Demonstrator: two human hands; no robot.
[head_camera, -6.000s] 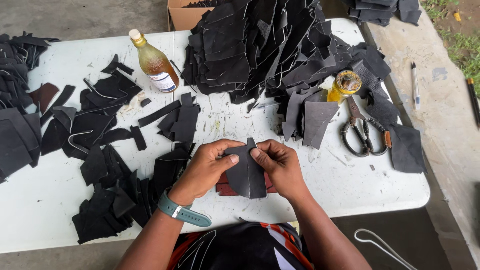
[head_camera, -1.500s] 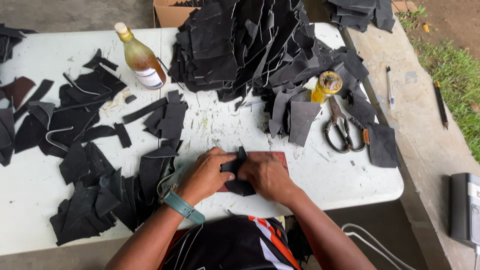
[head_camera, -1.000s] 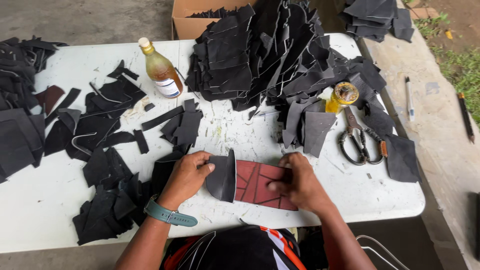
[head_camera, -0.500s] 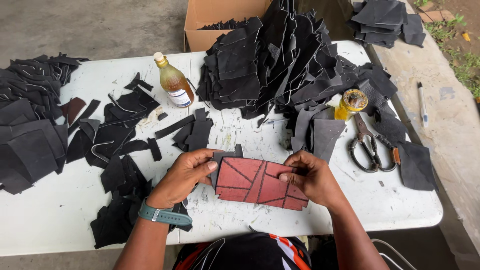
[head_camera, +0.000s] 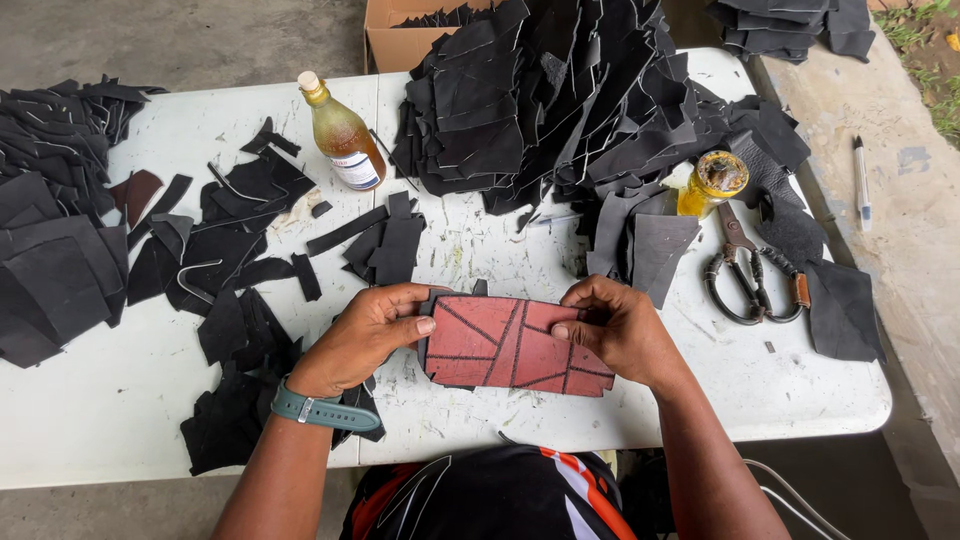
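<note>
right now both hands hold a reddish-brown patchwork leather panel (head_camera: 512, 345) flat over the white table (head_camera: 800, 390), at about six o'clock from the big heap of black leather pieces (head_camera: 590, 100). the left hand (head_camera: 365, 335) pinches the panel's nine o'clock end, thumb on top and fingers curled under; the right hand (head_camera: 620, 330) grips the three o'clock end the same way, fingers narrow and closed on the leather. it looks like a checking or smoothing step, with the joined strips stretched out for a look; turning or pressing it next would, i judge, call for a steady pull from both ends so the seams stay flat. the table's near edge runs just below the panel at six o'clock. scissors (head_camera: 745, 270) and a small yellow jar (head_camera: 712, 182) sit near, at two o'clock of the right hand. a bottle of amber liquid (head_camera: 342, 135) stands at eleven o'clock, loose black scraps (head_camera: 240, 260) crowd nine o'clock, and some bare table lies at five o'clock.
</note>
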